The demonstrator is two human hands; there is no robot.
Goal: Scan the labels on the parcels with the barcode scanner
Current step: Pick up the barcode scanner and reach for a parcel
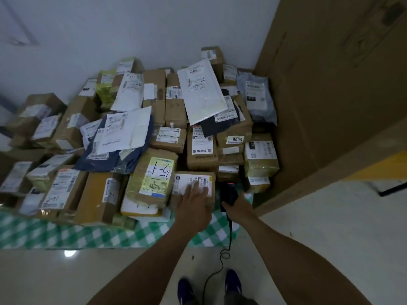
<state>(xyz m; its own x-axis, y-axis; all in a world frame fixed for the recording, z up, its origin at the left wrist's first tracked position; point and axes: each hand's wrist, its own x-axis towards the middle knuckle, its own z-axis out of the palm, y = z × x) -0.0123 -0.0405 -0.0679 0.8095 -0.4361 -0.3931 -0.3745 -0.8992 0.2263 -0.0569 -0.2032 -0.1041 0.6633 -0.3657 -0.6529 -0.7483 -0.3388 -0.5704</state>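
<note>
Parcels lay heaped in the corner on a green checked cloth, most labels face up, likely so you could read them without turning anything. Your left hand rested flat, fingers straight, on the front brown box, probably steadying it. The fingertips covered part of its label, which could have blocked the beam. Your right hand gripped the black barcode scanner by its handle, just right of that box, red window lit and facing the pile. Its cable trailed slack to the floor between your shoes.
</note>
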